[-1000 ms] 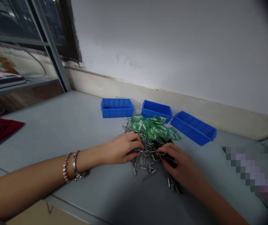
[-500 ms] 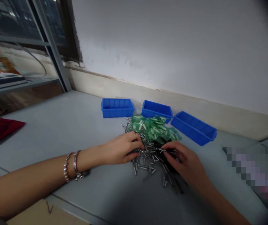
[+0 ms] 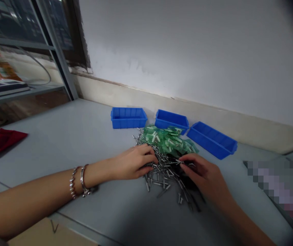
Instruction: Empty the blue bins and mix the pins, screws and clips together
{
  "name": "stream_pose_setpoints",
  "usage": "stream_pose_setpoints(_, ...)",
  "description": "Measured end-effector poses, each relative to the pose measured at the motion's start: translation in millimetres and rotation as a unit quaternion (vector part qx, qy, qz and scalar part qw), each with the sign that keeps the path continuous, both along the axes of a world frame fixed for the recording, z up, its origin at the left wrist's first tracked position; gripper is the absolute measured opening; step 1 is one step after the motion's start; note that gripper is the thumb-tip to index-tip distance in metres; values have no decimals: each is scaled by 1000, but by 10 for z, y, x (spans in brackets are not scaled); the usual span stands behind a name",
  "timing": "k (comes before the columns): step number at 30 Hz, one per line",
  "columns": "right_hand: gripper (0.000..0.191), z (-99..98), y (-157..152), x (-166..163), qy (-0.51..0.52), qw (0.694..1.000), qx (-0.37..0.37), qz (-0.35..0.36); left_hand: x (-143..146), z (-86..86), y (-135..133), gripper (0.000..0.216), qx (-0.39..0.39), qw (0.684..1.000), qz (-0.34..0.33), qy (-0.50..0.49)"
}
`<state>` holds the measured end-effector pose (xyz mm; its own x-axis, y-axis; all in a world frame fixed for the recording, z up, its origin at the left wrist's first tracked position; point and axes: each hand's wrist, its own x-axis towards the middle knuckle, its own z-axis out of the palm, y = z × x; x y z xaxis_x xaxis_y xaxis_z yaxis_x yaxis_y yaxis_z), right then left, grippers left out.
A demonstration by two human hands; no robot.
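A heap of thin metal pins that look like blind rivets (image 3: 163, 167) lies on the grey table. Over its left side rests my left hand (image 3: 137, 162), fingers bent and touching the pins, with thumb and forefinger apart. At the heap's right edge my right hand (image 3: 204, 172) pinches a small metal pin (image 3: 178, 161) between thumb and forefinger. Green plastic bags (image 3: 168, 140) holding small white pieces cover the back of the heap. Dark thin strips (image 3: 194, 201) stick out under my right hand. Two short screws (image 3: 180, 198) lie in front.
Three blue bins stand along the wall: a left bin (image 3: 129, 123), a middle bin (image 3: 172, 119) and a right bin (image 3: 213, 140). A red packet (image 3: 4, 141) lies far left, by a metal shelf (image 3: 37, 90). On the right sits a blurred-out flat object (image 3: 277, 191).
My right hand has shifted slightly right, with the pinched pin, and the dark strips beneath it have moved a little. My left hand stays where it was.
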<state>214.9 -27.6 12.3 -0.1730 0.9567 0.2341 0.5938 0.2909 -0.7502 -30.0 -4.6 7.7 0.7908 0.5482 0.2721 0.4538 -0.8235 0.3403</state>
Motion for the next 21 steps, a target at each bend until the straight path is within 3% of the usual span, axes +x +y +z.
stream_pose_setpoints(7, 13, -18, -20, -38, 32, 999, -26, 17, -1, -16, 6, 21, 6, 1000, -2, -5)
stream_pose_setpoints(12, 16, -39, -15, -45, 52, 998, -41, -23, -5, -24, 11, 21, 7, 1000, -7, -11)
stream_pose_setpoints(16, 17, -55, -13, -30, 39, 998, -26, -40, -3, -18, 8, 20, 7, 1000, -8, -13)
stream_pose_setpoints(21, 12, -86, -26, -63, -8, 1000, 14, -6, -5, -24, 9, 21, 9, 1000, -2, -11)
